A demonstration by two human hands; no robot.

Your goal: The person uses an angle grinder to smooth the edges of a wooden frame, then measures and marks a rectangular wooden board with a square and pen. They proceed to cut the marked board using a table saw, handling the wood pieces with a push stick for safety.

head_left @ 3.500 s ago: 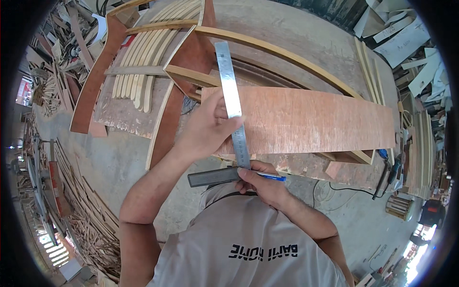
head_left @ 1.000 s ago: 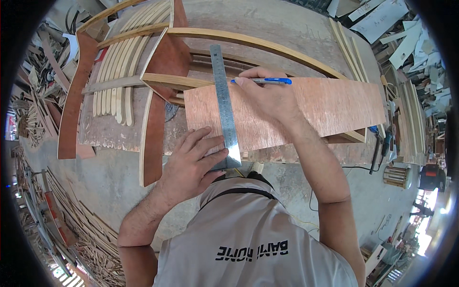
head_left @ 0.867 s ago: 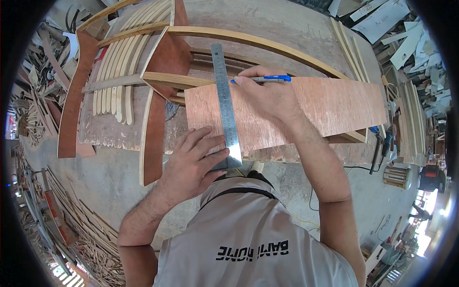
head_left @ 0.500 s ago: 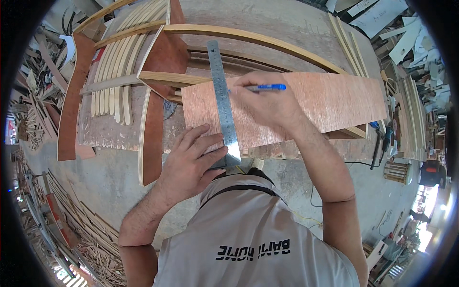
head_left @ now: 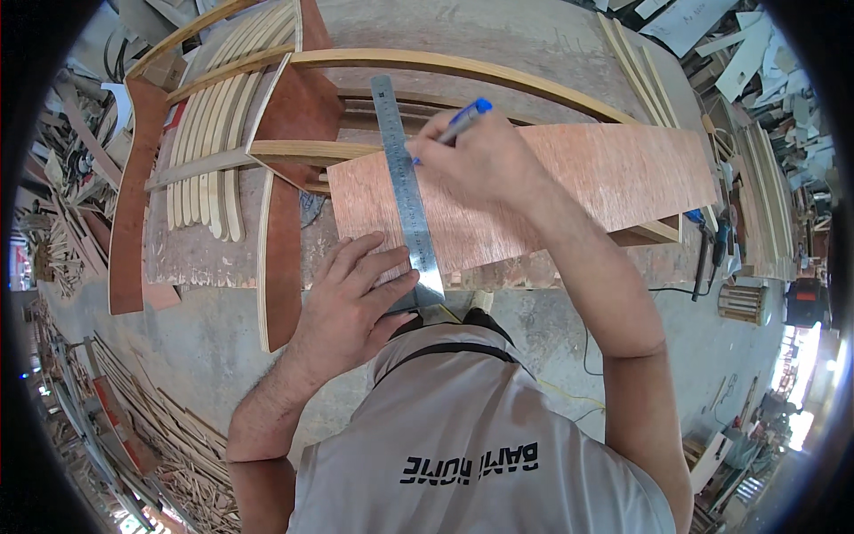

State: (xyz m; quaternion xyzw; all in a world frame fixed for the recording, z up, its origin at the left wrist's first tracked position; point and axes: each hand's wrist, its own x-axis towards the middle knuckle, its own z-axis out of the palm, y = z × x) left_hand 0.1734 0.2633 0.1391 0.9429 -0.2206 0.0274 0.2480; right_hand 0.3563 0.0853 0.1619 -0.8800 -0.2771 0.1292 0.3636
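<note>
A curved-sided reddish plywood panel (head_left: 569, 178) lies over a wooden frame. Across its left part runs the graduated steel blade of a try square (head_left: 398, 151), its near end at the panel's front edge. My left hand (head_left: 356, 285) holds the square there, fingers spread over panel and blade, thumb below the edge; most of the stock is hidden under the hand. My right hand (head_left: 485, 160) is closed round a grey pen with a blue end (head_left: 464, 122). Its blue tip meets the panel close to the blade's right side, near the far edge.
The frame has curved wooden rails (head_left: 463, 64) and reddish plywood uprights (head_left: 283, 258). Several curved pale slats (head_left: 209, 169) lie at the left of the worktable (head_left: 525, 271). Strips (head_left: 645, 80) rest at the far right. Tools with a cable (head_left: 703, 258) hang at the right edge.
My right hand has shifted slightly left and away from me along the blade, and the pen now tilts up more steeply. My left hand still holds the square.
</note>
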